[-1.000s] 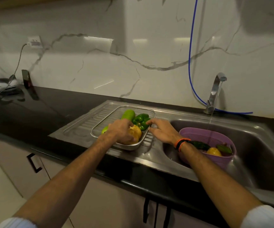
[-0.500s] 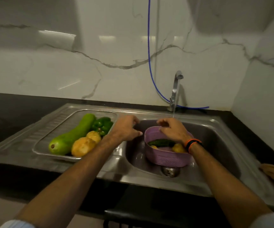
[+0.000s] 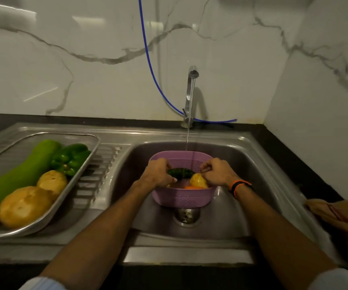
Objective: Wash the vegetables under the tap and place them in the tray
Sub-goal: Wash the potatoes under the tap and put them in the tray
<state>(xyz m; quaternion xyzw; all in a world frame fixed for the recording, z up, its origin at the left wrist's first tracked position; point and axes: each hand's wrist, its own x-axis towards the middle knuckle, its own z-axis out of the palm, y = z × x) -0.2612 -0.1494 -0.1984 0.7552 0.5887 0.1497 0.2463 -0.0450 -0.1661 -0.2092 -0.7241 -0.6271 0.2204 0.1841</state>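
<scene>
Lilac colander sits right under the tap so the stream rinses everything, my left hand curled around the dark cucumber, right hand closing on the yellow potato, mesh tray waiting beyond my left knuckles.

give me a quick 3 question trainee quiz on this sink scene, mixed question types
1. True or false: water from the tap is running into the purple colander.
2. Multiple choice: where is the green bell pepper? A) in the colander B) in the steel tray on the drainboard C) on the black counter
3. Fill in: the left hand is at the dark green ______ in the colander, the right hand by the yellow potato.

Key: 1 true; 2 B; 3 cucumber
</scene>
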